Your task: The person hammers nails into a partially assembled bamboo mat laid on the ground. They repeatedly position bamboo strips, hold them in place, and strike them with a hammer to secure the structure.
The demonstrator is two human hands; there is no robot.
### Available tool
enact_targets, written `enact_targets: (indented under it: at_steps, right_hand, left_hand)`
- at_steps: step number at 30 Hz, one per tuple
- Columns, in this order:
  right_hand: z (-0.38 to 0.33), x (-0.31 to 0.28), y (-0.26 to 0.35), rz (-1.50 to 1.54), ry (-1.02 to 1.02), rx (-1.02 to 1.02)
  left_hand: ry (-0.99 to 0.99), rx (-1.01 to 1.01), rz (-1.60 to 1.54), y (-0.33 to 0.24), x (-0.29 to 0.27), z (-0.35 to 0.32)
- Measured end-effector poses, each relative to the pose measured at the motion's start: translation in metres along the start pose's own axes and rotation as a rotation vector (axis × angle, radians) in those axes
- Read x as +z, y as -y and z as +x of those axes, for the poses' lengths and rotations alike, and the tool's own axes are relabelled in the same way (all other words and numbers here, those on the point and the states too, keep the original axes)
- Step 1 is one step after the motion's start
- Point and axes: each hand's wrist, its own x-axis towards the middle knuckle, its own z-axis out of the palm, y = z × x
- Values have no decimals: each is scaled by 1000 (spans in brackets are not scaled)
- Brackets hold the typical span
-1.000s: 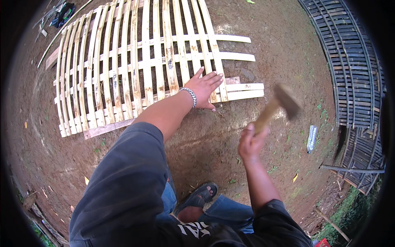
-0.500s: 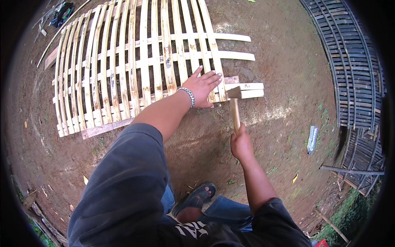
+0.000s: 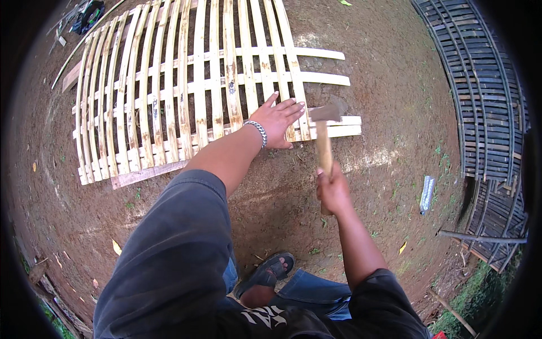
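Two dark lattice panels rightward.

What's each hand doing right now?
Left hand: open, flat on the lattice.
Right hand: closed around the hammer.

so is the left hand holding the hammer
No, the left hand lies flat, fingers spread, on the bamboo lattice panel, while the right hand grips the hammer by its wooden handle.
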Motion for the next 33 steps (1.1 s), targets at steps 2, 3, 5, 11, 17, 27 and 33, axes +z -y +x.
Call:
enact_targets:
  at_steps: [2,3,5,11,17,27,33]
  right_hand:
    - [-6,-4,13,355,-193,-132]
    - [-4,-3,13,505,-303,-201]
    - [-1,7,8,646,-485,-315]
    - [2,11,0,-85,-139,-165]
    - [-6,19,0,-46,-269,-100]
    - [-20,-5,-2,250,-474,-314]
    - [-9,13,-23,-373,-219,45]
  left_hand:
    - [-9,0,8,-1,3,-1]
    - [-18,2,16,-1,3,0]
    - [-9,4,23,-2,1,2]
    - [-9,-6,30,1,1,4]
    - [-49,11,-12,-2,3,2]
    - [-62,7,-12,0,6,-1]
    - [-51,-2,-7,-2,4,1]
